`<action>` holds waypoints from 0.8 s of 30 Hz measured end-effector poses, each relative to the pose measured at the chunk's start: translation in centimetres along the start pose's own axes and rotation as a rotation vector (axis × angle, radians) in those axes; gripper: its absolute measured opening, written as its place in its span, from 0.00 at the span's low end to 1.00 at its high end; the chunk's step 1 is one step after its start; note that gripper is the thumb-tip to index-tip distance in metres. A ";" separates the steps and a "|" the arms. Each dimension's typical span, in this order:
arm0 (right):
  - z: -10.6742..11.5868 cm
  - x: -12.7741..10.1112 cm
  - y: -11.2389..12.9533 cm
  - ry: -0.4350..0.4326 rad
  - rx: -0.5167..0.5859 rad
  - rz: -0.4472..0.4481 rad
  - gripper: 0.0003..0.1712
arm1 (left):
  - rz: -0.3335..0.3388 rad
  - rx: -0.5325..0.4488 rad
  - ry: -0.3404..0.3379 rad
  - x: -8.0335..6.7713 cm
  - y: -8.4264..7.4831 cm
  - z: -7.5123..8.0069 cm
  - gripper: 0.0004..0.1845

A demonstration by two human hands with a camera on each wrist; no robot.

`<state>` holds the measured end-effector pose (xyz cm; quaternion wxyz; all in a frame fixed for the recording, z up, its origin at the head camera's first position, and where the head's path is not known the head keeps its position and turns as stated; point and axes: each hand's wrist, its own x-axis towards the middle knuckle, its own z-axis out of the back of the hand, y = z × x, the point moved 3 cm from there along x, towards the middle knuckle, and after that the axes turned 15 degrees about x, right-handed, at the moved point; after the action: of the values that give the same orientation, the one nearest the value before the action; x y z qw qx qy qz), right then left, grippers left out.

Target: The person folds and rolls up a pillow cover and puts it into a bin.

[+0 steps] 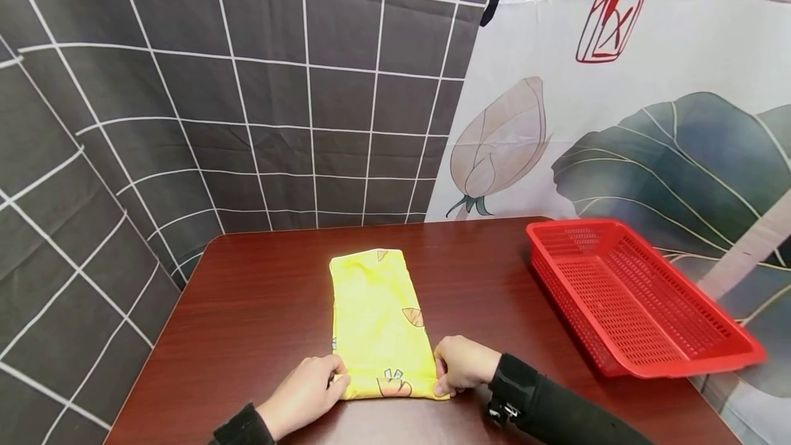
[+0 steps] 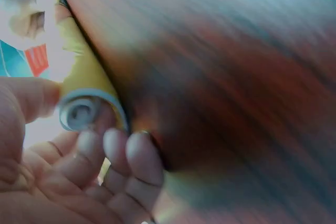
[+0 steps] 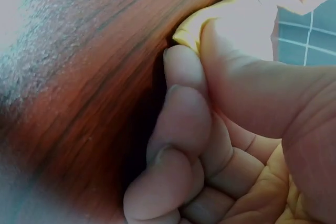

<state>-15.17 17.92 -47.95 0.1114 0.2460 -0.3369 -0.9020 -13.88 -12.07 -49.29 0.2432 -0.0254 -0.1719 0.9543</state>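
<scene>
Your left hand & right hand each pinch the yellow cloth on a dark wood table; red basket at right, grid curtain behind.

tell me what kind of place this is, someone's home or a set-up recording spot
Probably a staged recording spot, not a lived-in room. Printed cloth backdrops hang behind a small wooden table, which bears only a folded yellow cloth and a red plastic basket. Both hands pinch the cloth's near corners.
</scene>
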 end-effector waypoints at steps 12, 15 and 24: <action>0.3 0.1 -0.6 0.028 0.065 0.027 0.21 | -0.228 0.315 -0.324 -0.5 -1.5 0.0 0.10; 0.2 -0.1 -0.7 0.017 0.051 0.027 0.21 | -0.413 0.446 -0.397 -0.8 -2.3 0.1 0.12; -0.5 -1.4 -0.4 -0.154 -0.110 0.260 0.22 | -0.528 0.506 -0.370 -1.5 -1.6 -0.1 0.15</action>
<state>-13.69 18.46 -48.06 0.2143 0.1238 -0.3235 -0.9133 -11.80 -11.42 -48.89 0.4434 0.2526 0.0270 0.8595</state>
